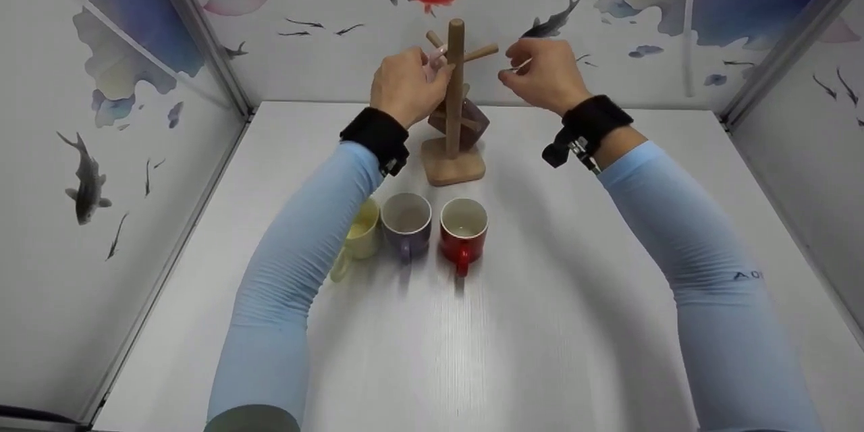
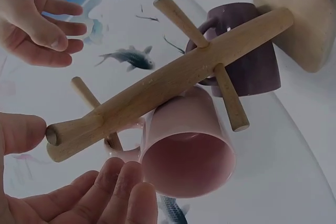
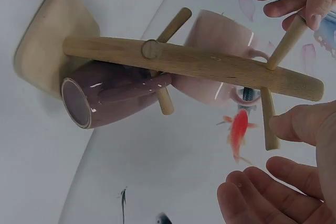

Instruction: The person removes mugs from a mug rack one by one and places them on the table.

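Near the middle of the back edge of the tabletop point(image 1: 472, 364) stands a wooden mug rack point(image 1: 456, 101), its square base flat on the surface. A pink mug point(image 2: 181, 116) hangs by its handle from an upper peg, and a dark purple mug point(image 2: 257, 66) hangs lower down, close to the base. On the left side of the post, the left hand point(image 1: 408, 84) is beside the pink mug's handle, its fingers loosely extended and apart from the thumb, which lies at the tip of another upper peg; whether it touches cannot be told. To the right of the post, the right hand point(image 1: 543, 74) is raised near a peg end, thumb close against the wood in its wrist view, fingers spread and gripping nothing. Between the rack and the front edge, left of centre, a yellow mug point(image 1: 364, 241), a purple mug point(image 1: 391, 233) and a red mug point(image 1: 451, 243) stand upright in a row, handles toward the front edge, the yellow one partly hidden by the left sleeve point(image 1: 283, 270).
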Tool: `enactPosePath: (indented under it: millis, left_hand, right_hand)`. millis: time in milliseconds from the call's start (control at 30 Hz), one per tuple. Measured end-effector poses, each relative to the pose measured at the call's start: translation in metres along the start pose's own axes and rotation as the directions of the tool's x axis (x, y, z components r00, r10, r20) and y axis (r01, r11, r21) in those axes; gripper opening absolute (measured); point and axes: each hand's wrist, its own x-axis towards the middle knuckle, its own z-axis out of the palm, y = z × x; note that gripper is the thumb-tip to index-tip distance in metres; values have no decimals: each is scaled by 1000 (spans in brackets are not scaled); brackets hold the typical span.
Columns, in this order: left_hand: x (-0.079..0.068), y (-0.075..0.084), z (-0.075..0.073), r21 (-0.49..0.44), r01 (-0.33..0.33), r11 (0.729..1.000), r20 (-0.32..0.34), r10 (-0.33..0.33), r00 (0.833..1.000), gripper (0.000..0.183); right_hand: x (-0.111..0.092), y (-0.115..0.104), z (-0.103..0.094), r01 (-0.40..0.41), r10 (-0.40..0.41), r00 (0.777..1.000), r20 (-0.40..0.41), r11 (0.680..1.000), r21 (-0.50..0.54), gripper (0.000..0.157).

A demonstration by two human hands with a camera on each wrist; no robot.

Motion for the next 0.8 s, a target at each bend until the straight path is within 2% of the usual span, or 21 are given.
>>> enactPosePath:
  millis: [100, 200, 300, 433, 533, 800]
  left_hand:
    - [8, 7, 3, 11, 11, 1000, 15, -11, 1000, 39]
    - [14, 13, 7, 34, -11, 999, 23, 10, 1000, 36]
    - [18, 21, 10, 64, -17, 998, 18, 16, 1000, 35]
    - [22, 31, 15, 134, -11, 991, 35, 6, 999, 29]
    - [24, 36, 18, 192, -12, 981, 51, 2, 999, 28]
    - [23, 41, 18, 240, 38, 970, 52, -51, 997, 27]
  right_hand:
    - [9, -6, 0, -25, 25, 1000, -3, 1000, -10, 41]
    - [19, -11, 4, -16, 16, 1000, -8, 999, -29, 43]
    - [29, -15, 11, 42, -42, 999, -6, 997, -62, 38]
    - [38, -14, 24, 142, -142, 990, 10, 977, -161, 30]
    - [41, -11, 30, 165, -168, 986, 8, 963, -213, 31]
    - [40, -8, 35, 175, -179, 984, -1, 965, -194, 32]
